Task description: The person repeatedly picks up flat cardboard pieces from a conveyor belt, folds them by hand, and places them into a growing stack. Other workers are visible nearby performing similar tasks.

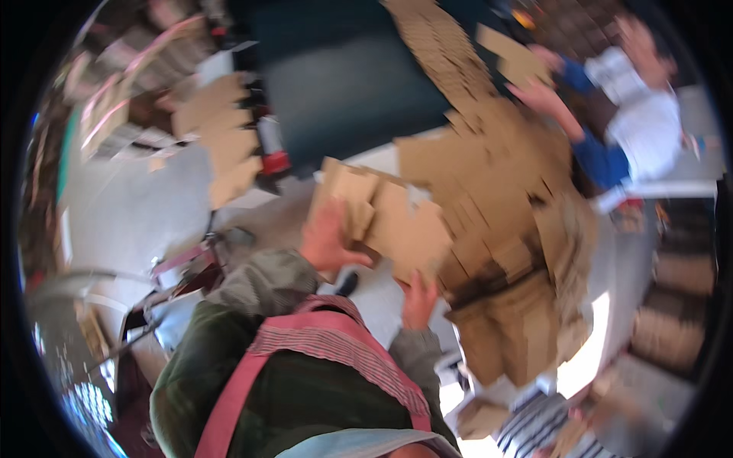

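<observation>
In front of my body is a small stack of flat, die-cut brown cardboard pieces point(405, 229), tilted and blurred by motion. My left hand point(330, 238) grips the left side of the stack, its thumb standing away below. At the lower edge, my right hand point(418, 301) holds the stack with its fingers partly behind the cardboard. Just right of it lies a broad pile of overlapping cardboard sheets point(496, 179), some hanging over the near side. A long row of overlapping cardboard blanks point(443, 53) runs into this pile from the far side.
A dark green conveyor-like surface point(343, 91) lies ahead. A co-worker point(634, 122) at far right holds a cardboard piece point(519, 57); another person in striped clothing point(534, 427) is at lower right. Bundled cardboard stacks point(130, 91) stand far left, more stacks point(672, 328) right.
</observation>
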The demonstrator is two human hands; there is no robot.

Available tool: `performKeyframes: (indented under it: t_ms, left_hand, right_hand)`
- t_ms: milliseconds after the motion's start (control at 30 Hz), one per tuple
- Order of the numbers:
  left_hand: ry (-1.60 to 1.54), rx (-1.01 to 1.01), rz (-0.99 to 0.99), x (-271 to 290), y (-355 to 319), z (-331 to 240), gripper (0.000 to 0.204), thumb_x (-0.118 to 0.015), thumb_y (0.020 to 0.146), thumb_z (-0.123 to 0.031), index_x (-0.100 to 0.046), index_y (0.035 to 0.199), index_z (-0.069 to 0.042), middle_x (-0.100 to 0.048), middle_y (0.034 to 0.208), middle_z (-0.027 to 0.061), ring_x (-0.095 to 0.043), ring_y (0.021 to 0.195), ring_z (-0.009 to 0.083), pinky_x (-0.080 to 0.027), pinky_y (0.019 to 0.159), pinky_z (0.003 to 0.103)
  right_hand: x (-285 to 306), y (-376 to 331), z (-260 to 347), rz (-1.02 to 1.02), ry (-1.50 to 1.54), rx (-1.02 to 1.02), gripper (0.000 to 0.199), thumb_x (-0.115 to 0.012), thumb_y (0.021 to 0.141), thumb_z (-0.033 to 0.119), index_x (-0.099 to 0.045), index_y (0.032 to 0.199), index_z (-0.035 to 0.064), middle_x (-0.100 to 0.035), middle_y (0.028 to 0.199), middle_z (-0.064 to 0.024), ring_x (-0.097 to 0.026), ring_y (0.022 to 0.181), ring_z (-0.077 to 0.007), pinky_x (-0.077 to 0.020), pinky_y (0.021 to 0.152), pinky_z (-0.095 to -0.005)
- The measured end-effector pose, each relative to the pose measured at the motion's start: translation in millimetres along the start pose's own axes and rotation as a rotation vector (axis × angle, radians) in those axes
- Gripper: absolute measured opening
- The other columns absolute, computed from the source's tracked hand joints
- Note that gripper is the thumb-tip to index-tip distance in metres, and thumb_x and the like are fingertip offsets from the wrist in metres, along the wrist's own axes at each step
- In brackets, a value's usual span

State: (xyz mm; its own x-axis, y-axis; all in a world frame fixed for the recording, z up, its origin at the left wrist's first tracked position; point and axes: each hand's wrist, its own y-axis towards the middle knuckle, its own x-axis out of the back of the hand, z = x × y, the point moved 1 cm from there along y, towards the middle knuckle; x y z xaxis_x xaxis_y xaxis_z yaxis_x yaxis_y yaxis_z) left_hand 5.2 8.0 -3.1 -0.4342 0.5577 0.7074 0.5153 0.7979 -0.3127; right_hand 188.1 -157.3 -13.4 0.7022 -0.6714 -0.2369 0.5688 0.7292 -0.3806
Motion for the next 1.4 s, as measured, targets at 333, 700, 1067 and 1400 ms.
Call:
performKeyframes:
  t_ms: [333, 700, 1067, 1400]
  left_hand:
    - [-0.509, 0.266, -0.542, 99.0, -57.1, 95.4, 0.03, -0.068, 0.079, -0.014, -0.063, 0.103, 0.002, -0.07, 0.092, 0.0132, -0.068, 0.085, 0.0242, -0.054, 0.076, 0.035]
    - [0.824, 0.235, -0.693, 413.0, 48.6, 207.3, 0.064, -0.079, 0.071, -0.031, -0.051, 0.127, -0.016, -0.063, 0.114, 0.0134, -0.056, 0.113, 0.0327, -0.04, 0.095, 0.052]
    - [0.656, 0.383, -0.19, 250.4, 115.3, 286.0, 0.085, -0.061, 0.079, -0.066, -0.029, 0.15, -0.032, -0.02, 0.159, 0.0054, -0.015, 0.146, 0.0365, -0.017, 0.107, 0.072]
    - [0.593, 0.43, -0.436, 196.2, 118.6, 331.2, 0.081, -0.056, 0.083, -0.066, -0.038, 0.147, -0.019, -0.027, 0.157, 0.0078, -0.019, 0.145, 0.0362, -0.017, 0.111, 0.064]
  right_hand:
    - [-62.6, 0.4, 66.4, 0.255, 0.249, 0.014, 0.035, -0.054, 0.092, 0.002, -0.048, 0.126, -0.0002, -0.061, 0.115, -0.0135, -0.065, 0.096, -0.0246, -0.0589, 0.079, -0.0407]
    - [-295.6, 28.6, -25.7, 0.731, 0.04, -0.68, 0.03, -0.063, 0.092, 0.016, -0.058, 0.117, 0.0011, -0.065, 0.105, -0.0082, -0.067, 0.088, -0.0182, -0.0581, 0.078, -0.032]
    - [-439.2, 38.5, -182.3, 0.557, 0.146, -0.896, 0.026, -0.05, 0.099, 0.02, -0.052, 0.112, -0.003, -0.064, 0.1, -0.0123, -0.067, 0.091, -0.0235, -0.0589, 0.079, -0.0341]
    - [-283.6, -5.0, -69.4, 0.717, -0.275, -0.476, 0.024, -0.056, 0.097, 0.019, -0.057, 0.112, -0.0001, -0.065, 0.096, -0.0086, -0.067, 0.089, -0.0168, -0.0548, 0.076, -0.0306]
